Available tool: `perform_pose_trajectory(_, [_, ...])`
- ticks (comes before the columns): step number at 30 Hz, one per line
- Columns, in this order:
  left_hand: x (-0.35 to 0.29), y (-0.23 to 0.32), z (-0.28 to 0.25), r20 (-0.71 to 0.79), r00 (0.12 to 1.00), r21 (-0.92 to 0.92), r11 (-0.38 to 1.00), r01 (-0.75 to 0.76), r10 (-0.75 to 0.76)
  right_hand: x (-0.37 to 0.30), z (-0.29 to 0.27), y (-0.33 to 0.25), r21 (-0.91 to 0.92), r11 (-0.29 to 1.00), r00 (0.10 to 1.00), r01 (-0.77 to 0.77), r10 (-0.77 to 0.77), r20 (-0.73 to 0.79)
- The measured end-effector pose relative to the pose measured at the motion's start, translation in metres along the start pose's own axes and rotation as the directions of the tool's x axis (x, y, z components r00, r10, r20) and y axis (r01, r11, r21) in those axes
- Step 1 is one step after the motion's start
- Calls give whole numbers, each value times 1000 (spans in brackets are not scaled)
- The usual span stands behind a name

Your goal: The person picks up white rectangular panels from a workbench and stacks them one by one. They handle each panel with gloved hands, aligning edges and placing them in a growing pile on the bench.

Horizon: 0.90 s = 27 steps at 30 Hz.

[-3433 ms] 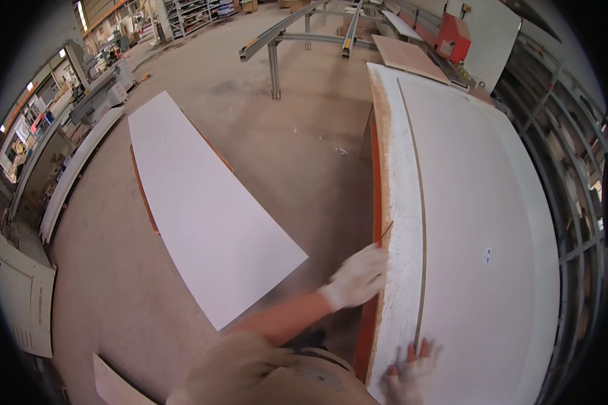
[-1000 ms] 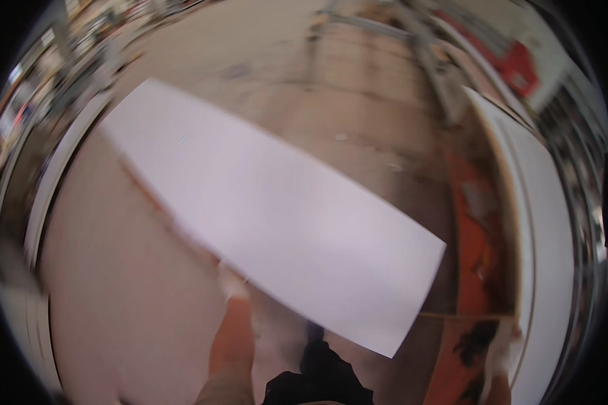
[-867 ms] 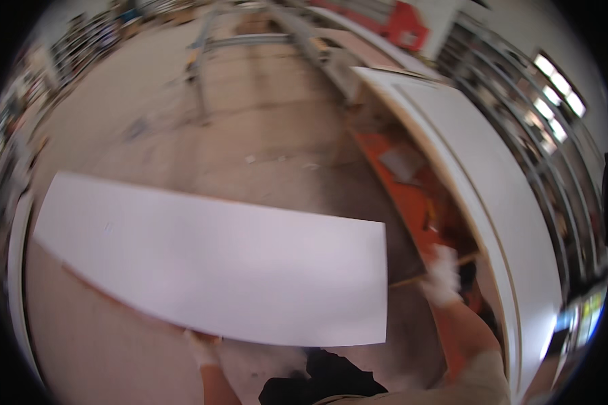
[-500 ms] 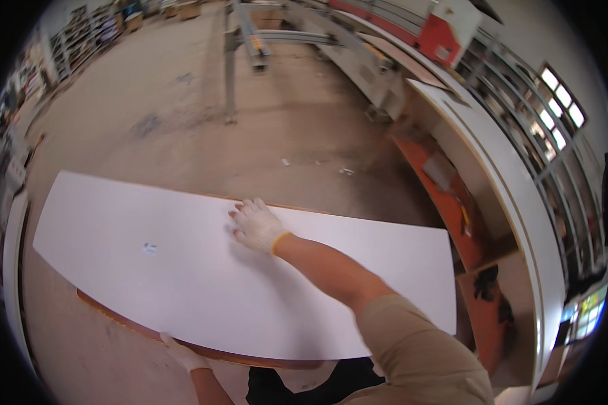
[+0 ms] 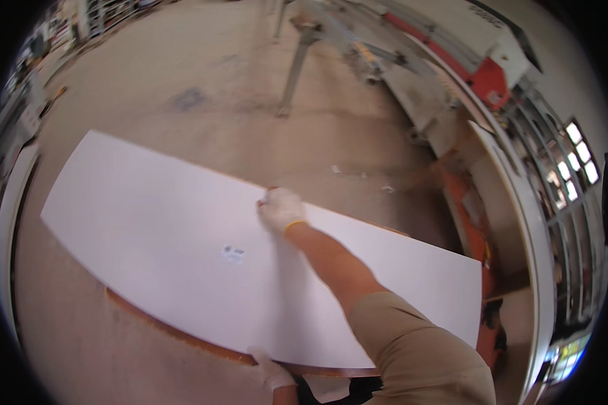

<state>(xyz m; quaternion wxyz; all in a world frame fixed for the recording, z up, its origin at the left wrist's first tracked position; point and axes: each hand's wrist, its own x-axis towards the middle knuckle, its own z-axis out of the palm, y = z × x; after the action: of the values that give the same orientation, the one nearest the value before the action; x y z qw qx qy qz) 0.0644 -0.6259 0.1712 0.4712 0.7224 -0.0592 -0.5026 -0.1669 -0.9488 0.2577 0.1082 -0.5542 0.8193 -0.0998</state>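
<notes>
A long white laminated board with a brown edge lies flat across my front above the workshop floor. My right hand, in a white glove, reaches over the board and grips its far edge near the middle. My left hand, also gloved, holds the near edge from below, close to my body. A small sticker sits on the board's top face.
A stack of white panels on an orange trolley stands to the right. A metal machine frame with legs and a red-and-white machine are at the back. Another white board lies on the floor at the left.
My right hand has left the stack at the right and reached across to the board's far edge. The board has turned crosswise in front of me and come closer.
</notes>
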Motion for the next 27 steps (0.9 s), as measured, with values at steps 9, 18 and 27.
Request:
perform_pose_trajectory(9, [-19, 35, 9, -145, 989, 394, 919, 29, 31, 0, 23, 2, 1, 998, 997, 56, -56, -54])
perform_pose_trajectory(18, [-13, 25, -2, -66, 970, 498, 850, -171, 233, -56, 15, 25, -219, 952, 951, 215, -255, -177])
perform_pose_trajectory(27, [43, -11, -32, 185, 847, 559, 656, -508, 498, -462, -75, 194, 36, 976, 959, 213, -216, 185])
